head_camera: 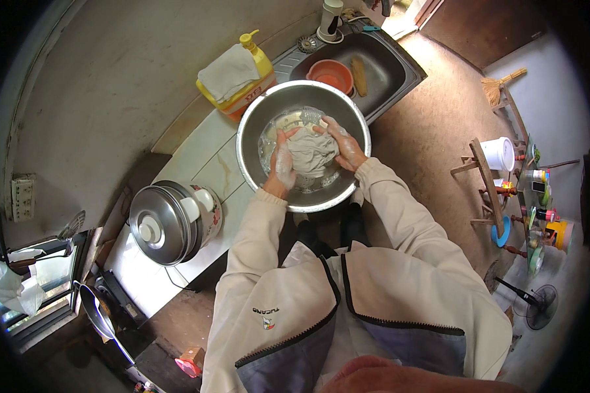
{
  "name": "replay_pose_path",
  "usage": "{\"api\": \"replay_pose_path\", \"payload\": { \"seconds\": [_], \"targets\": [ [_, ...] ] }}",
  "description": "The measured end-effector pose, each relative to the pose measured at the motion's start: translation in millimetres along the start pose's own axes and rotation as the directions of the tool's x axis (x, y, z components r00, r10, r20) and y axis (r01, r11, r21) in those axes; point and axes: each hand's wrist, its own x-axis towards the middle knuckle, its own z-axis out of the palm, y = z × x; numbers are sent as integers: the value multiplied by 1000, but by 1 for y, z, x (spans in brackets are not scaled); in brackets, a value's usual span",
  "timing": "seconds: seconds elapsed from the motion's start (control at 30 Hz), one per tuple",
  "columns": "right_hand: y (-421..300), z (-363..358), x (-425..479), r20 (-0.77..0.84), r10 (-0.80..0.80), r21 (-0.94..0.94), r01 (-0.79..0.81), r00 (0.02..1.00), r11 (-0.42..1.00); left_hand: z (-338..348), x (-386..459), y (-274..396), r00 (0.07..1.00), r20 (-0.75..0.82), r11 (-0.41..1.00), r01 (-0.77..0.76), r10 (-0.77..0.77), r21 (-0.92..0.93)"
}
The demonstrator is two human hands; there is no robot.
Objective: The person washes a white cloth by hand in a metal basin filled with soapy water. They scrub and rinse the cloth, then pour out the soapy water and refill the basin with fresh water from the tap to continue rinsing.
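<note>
A wide stainless steel basin [247, 162] stands at the counter's edge beside the sink, with soapy water in its bottom. In it a bunched, wet whitish cloth [310, 151] lies between my two hands. My left hand [282, 164] presses on the cloth's left side, suds on its skin. On the opposite side my right hand [343, 145] holds the cloth's right edge, its fingers curled and soapy. The cloth hides parts of the fingertips.
Behind the basin is a yellow pump bottle [263, 61] draped with a grey cloth [229, 73]. The metal sink [386, 64] holds an orange bowl [330, 73] and a loofah-like piece [358, 77]. A lidded metal pot [160, 223] sits on the white tiled counter [216, 147].
</note>
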Motion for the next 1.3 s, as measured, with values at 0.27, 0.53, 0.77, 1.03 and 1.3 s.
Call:
{"api": "replay_pose_path", "payload": {
  "seconds": [0.27,0.53,0.77,1.03,1.3],
  "targets": [
    [-41,4,-11,119,20,-17,-18,993,1000,-32,-5,14,990,-43,918,-105,131,383],
    [-29,36,-19,122,-231,-290,258,965,922,-33,7,-34,993,-93,967,46,-71,-249],
    [-30,63,-35,391,-614,-827,555,685,93,-19,18,-31,996,-39,966,-85,77,-246],
    [-72,-26,-26,-27,-320,-798,172,947,577,2,-8,27,930,8,927,-368,369,68],
    [-95,36,-59,489,-78,-825,489,869,283,102,-52,97,817,505,783,-497,277,375]
  ]
}}
